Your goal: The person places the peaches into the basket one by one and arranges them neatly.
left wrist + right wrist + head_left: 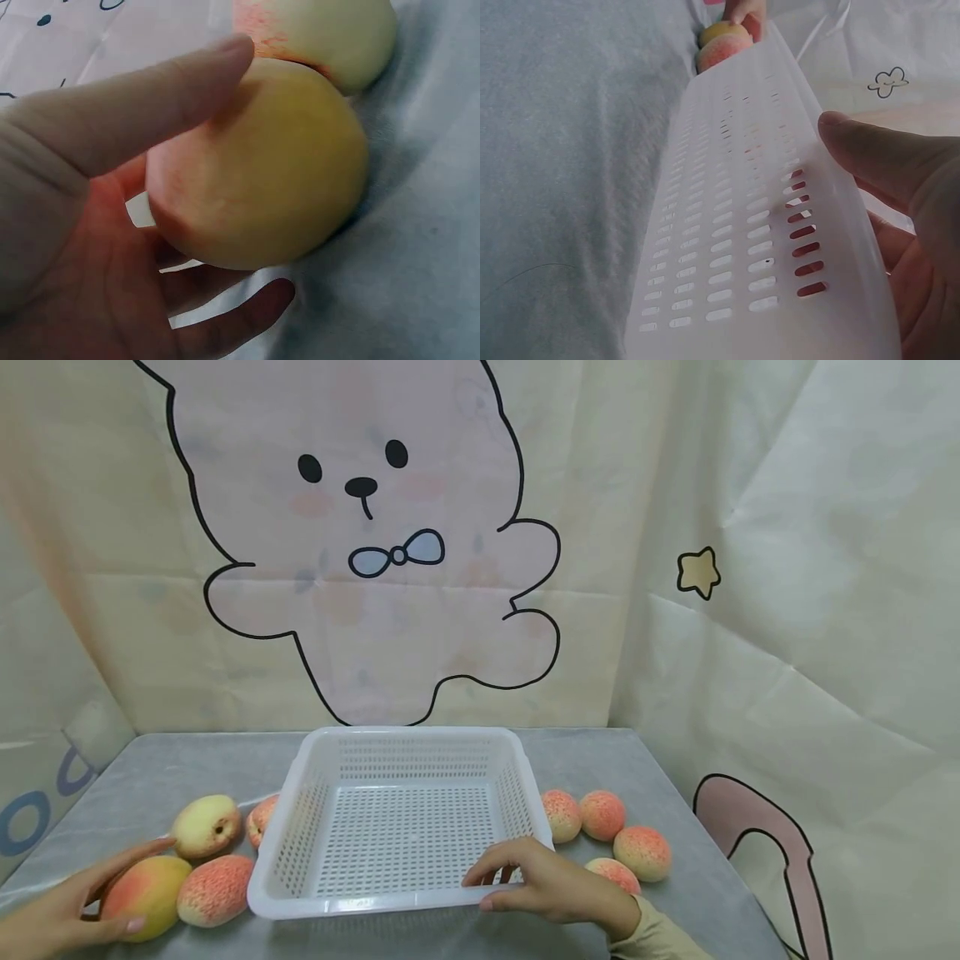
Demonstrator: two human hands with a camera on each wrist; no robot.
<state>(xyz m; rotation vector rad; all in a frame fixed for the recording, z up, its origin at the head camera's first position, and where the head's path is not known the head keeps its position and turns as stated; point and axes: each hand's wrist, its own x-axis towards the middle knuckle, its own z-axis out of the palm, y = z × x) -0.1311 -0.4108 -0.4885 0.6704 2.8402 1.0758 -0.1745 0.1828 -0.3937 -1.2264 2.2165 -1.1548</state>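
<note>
Fruit (153,893), yellow and red, is gripped on the worktop (442,935) at the eight o'clock of a white basket (375,906) by the left hand (78,902), its fingers curled round the far side, its thumb on the near side. The basket's rim is pinched at five o'clock by the right hand (543,885), thumb outside, fingers inside. Beside the held fruit, a pink fruit (217,891) is seen at three o'clock and a pale yellow fruit (207,825) at one; four peaches (643,853) lie around the basket's three o'clock. Securing the fruit while the basket is steadied appears to be the step in hand. Next, a lift clear of both neighbours would seem to be called for.
</note>
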